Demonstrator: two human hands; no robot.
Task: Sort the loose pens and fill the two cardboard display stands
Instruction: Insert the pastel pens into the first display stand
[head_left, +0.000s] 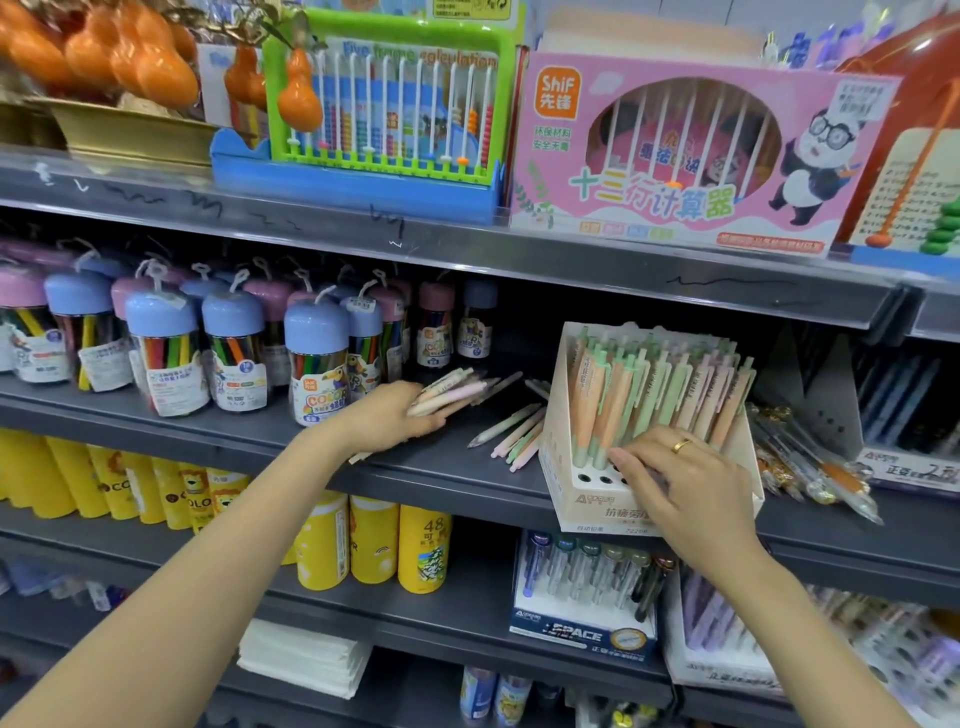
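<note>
Two bare hands work at a grey shop shelf (270, 441). The left hand (387, 415) lies on the shelf with its fingers curled round a bundle of loose pens (447, 397), peach and pink, whose ends fan out to the right. A few more pastel pens (514, 436) lie flat on the shelf between that hand and the cardboard display stand (576, 499), just beside the stand's left wall. The stand sits on the same shelf, packed with upright orange, green and pink pens (660, 389), with some dark holes bare along its front row. The right hand (685, 478), wearing a gold ring (681, 445), rests on the stand's front, fingers slightly spread and bent, fingertips (621, 460) touching the lower ends of the standing pens; whether they pinch one cannot be told. Only one stand is clearly seen.
</note>
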